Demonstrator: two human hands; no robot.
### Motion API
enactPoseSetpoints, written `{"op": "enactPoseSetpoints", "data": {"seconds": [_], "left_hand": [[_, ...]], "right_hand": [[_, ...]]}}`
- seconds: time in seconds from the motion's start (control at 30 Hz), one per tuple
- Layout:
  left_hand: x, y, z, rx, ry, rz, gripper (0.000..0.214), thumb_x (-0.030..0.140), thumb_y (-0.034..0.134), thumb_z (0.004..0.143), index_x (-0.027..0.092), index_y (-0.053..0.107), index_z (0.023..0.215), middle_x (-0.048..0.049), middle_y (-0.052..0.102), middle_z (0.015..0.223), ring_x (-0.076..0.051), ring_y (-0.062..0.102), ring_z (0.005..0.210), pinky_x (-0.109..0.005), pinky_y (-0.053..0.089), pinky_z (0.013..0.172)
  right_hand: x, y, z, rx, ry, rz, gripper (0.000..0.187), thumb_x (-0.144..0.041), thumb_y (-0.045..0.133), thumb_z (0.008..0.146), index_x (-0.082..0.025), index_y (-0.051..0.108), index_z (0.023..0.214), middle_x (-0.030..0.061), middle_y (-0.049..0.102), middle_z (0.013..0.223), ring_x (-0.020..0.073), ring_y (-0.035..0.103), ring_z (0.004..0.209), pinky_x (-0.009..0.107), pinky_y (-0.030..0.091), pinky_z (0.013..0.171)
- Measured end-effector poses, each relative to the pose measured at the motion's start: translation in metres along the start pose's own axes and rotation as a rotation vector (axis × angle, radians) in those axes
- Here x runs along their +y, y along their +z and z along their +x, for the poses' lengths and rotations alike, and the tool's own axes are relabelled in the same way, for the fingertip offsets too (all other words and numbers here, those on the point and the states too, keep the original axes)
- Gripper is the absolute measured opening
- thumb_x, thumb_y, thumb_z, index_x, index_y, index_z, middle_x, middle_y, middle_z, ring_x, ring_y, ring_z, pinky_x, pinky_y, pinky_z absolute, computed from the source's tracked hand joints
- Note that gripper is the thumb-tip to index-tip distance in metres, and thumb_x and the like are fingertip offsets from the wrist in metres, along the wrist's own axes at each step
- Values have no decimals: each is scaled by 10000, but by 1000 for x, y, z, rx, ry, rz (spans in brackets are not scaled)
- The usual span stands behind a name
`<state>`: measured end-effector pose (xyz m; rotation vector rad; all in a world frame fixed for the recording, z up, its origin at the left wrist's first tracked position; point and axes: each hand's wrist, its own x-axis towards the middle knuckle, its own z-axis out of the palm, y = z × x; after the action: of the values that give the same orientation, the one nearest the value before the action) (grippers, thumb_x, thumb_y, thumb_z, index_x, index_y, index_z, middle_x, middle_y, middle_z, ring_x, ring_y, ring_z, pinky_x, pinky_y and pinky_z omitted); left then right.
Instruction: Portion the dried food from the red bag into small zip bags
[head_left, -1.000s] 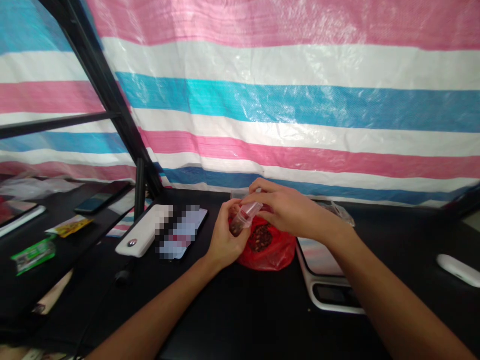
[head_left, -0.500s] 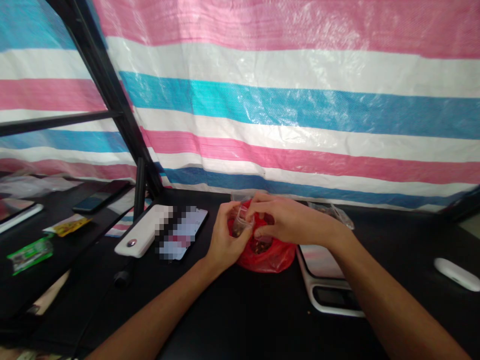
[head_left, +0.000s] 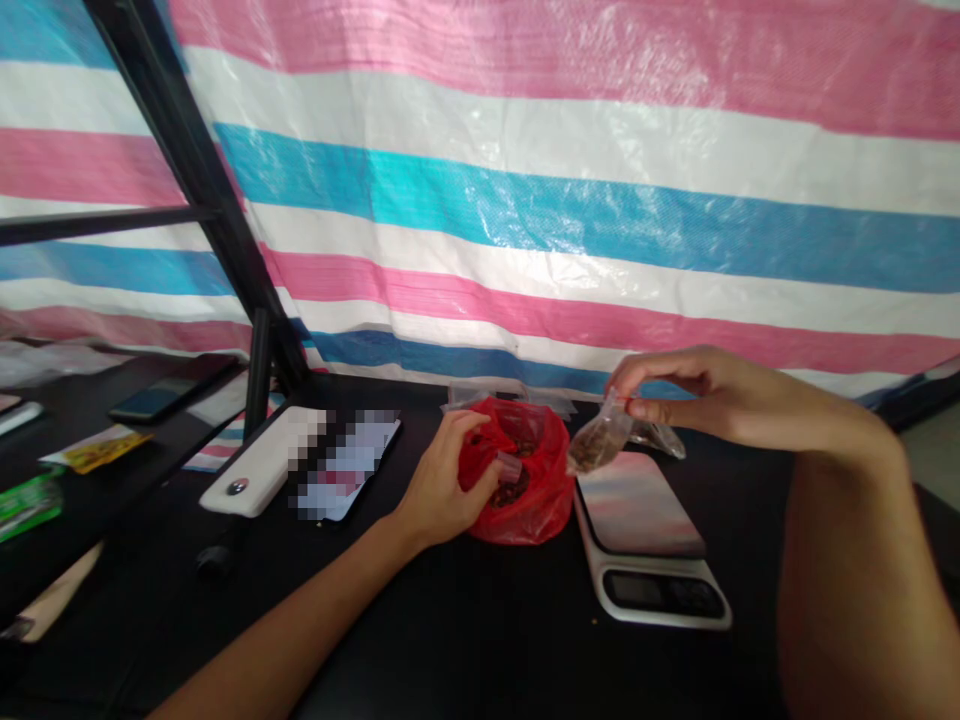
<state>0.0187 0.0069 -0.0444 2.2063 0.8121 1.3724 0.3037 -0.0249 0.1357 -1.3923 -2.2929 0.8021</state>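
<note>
My left hand (head_left: 442, 480) is at the left side of a red plastic bag (head_left: 536, 520), thumb and fingers curved but apart. Against its thumb tip is a small clear plastic cup (head_left: 509, 467), over the bag's mouth; whether the hand grips it is hard to see. Brown bits show inside the red bag. My right hand (head_left: 675, 395) pinches the top of a small clear plastic bag (head_left: 600, 440) with brown bits in its bottom. That bag hangs at the back left corner of a white kitchen scale (head_left: 641, 510).
Another clear bag (head_left: 660, 438) lies behind the scale, and flat clear bags (head_left: 469, 395) behind the red one. Left are a white power bank-like device (head_left: 259, 470), a phone (head_left: 349, 465), snack packets (head_left: 105, 448) and a black frame post (head_left: 187, 170). A striped sheet (head_left: 525, 210) closes the back.
My right hand has moved right, from over the red bag to the scale, carrying the small clear bag. My left hand no longer holds that bag and remains beside the red one.
</note>
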Motion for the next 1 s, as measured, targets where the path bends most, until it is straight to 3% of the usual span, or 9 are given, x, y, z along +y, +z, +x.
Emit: {"op": "enactPoseSetpoints", "data": {"seconds": [0.1, 0.2, 0.37, 0.53, 0.73, 0.87, 1.0], "left_hand": [[-3, 3, 0, 34, -35, 55, 393, 138, 589, 882, 228, 478, 1248, -90, 540, 1206, -244, 566, 1141, -427, 475, 1025], [-6, 3, 0, 47, -41, 99, 359, 149, 577, 893, 227, 491, 1233, -82, 551, 1177, -239, 582, 1101, -412, 491, 995], [-12, 0, 3, 112, -52, 198, 303, 168, 578, 886, 225, 523, 1179, -69, 587, 1116, -243, 596, 1045, -399, 508, 933], [-17, -2, 4, 103, -71, 229, 288, 165, 566, 885, 220, 527, 1165, -69, 590, 1107, -239, 594, 1019, -395, 511, 907], [-18, -4, 5, 152, -84, 249, 280, 125, 537, 872, 213, 539, 1138, -61, 575, 1060, -225, 588, 975, -376, 520, 859], [-20, -5, 6, 211, -116, 287, 284, 99, 518, 855, 204, 550, 1117, -58, 577, 1025, -224, 580, 947, -386, 516, 856], [-21, -5, 7, 233, -139, 291, 279, 90, 514, 846, 203, 557, 1097, -56, 581, 1016, -226, 584, 948, -384, 517, 848]], "right_hand": [[19, -11, -10, -181, 160, -24, 328, -511, 625, 905, -216, 740, 990, 63, 745, 966, 238, 679, 878, 312, 509, 741], [41, -12, -5, -258, 266, -78, 305, -456, 647, 848, -196, 752, 968, 58, 753, 979, 238, 676, 890, 297, 495, 744], [69, -2, 15, -367, 421, -154, 265, -373, 678, 711, -166, 782, 838, 38, 742, 791, 199, 648, 730, 271, 465, 653], [64, 6, 19, -343, 398, -145, 214, -277, 666, 699, -168, 793, 832, 44, 761, 813, 202, 652, 758, 264, 475, 669], [60, -1, 10, -229, 362, -160, 448, -210, 645, 726, -159, 741, 1161, 106, 742, 1187, 263, 679, 985, 288, 511, 799], [73, -9, 7, -206, 390, -208, 437, -266, 645, 745, -132, 749, 1148, 132, 751, 1148, 287, 692, 958, 307, 527, 772], [81, -12, 6, -208, 373, -250, 405, -266, 653, 696, -189, 786, 1070, 71, 781, 1036, 261, 708, 872, 295, 537, 734]]}}
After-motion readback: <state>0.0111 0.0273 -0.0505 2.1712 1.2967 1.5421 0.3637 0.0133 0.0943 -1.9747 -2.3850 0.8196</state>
